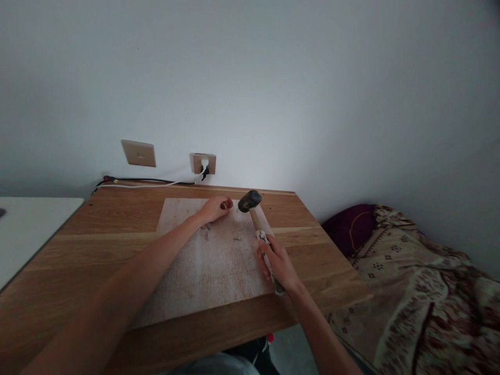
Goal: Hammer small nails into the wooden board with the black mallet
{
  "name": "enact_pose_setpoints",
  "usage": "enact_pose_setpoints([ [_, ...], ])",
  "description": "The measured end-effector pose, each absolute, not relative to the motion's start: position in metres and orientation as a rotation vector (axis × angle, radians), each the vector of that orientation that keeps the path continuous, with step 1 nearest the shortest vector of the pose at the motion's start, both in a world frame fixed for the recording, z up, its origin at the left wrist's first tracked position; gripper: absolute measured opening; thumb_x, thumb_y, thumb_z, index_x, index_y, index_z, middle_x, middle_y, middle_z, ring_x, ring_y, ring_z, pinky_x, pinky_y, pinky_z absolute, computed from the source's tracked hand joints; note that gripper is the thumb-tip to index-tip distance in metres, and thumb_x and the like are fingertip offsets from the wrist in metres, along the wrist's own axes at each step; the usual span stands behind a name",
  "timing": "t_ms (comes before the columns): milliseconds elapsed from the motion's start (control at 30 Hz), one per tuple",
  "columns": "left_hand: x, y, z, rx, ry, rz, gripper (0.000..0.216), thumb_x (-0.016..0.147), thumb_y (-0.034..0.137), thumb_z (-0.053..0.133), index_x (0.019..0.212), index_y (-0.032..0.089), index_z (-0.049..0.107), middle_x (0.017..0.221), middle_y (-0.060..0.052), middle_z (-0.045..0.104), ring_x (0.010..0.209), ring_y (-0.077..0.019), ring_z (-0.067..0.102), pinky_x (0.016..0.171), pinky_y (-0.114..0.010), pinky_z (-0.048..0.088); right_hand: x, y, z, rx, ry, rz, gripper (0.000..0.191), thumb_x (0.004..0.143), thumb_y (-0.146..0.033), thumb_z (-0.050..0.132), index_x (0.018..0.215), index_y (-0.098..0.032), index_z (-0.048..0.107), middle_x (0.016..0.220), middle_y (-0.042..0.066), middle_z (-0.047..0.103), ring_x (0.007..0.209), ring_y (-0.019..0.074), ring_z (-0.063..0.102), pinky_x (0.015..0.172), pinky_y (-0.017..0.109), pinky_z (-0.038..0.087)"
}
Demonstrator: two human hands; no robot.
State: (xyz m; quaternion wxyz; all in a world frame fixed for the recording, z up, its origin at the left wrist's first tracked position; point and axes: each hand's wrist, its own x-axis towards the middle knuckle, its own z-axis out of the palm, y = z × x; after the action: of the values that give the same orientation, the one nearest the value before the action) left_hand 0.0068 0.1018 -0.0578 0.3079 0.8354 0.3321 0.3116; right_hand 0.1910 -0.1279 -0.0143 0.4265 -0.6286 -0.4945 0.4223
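My right hand point(276, 260) is wrapped around the handle of a hammer point(250, 200), which has a dark, blunt metal head and a wooden handle with pale wrapping at the grip. The head is raised just to the right of my left hand point(219, 207). That hand rests at the far part of a pale, worn board point(207, 276), its fingers pinched together; whatever is between them is too small to make out. Several small nails point(206, 227) lie loose on the board below my left wrist, and another nail point(237, 239) lies nearer the middle.
The board lies on a wooden table point(312, 260) set against a white wall. Cables point(156, 183) run along the table's back edge to a wall socket point(203, 163). A white surface point(35, 224) adjoins on the left, and patterned bedding point(414, 281) is at the right.
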Motion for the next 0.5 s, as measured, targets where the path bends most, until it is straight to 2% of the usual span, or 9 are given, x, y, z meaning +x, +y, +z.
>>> enact_pose_setpoints([
  [200,0.007,0.1,-0.057,2.211,0.913,0.796,0.022,0.072,0.014,0.06,0.09,0.016,0.072,0.079,-0.002,0.073,0.073,-0.0179,0.066,0.068,-0.027,0.05,0.186,-0.102,-0.006,-1.536,-1.314,1.066,0.036,0.085,-0.057,0.06,0.082,-0.024,0.046,0.059,-0.01,0.051,0.033,0.0063,0.043,0.03,0.018,0.033],
  [367,0.007,0.1,-0.058,2.194,0.917,0.795,0.022,0.073,0.016,0.061,0.093,0.016,0.072,0.079,-0.002,0.072,0.071,-0.0169,0.064,0.069,-0.027,0.05,0.181,-0.091,0.0,-1.52,-1.389,0.997,0.035,0.09,-0.055,0.055,0.104,-0.024,0.051,0.061,-0.011,0.051,0.035,0.0088,0.048,0.032,0.019,0.036],
  [500,0.006,0.1,-0.058,2.203,0.899,0.791,0.02,0.073,0.017,0.062,0.09,0.016,0.073,0.079,-0.002,0.072,0.073,-0.0168,0.064,0.069,-0.027,0.049,0.18,-0.077,0.004,-1.596,-1.435,0.973,0.026,0.088,-0.048,0.055,0.09,-0.022,0.053,0.057,-0.009,0.053,0.034,0.0094,0.047,0.031,0.019,0.035],
])
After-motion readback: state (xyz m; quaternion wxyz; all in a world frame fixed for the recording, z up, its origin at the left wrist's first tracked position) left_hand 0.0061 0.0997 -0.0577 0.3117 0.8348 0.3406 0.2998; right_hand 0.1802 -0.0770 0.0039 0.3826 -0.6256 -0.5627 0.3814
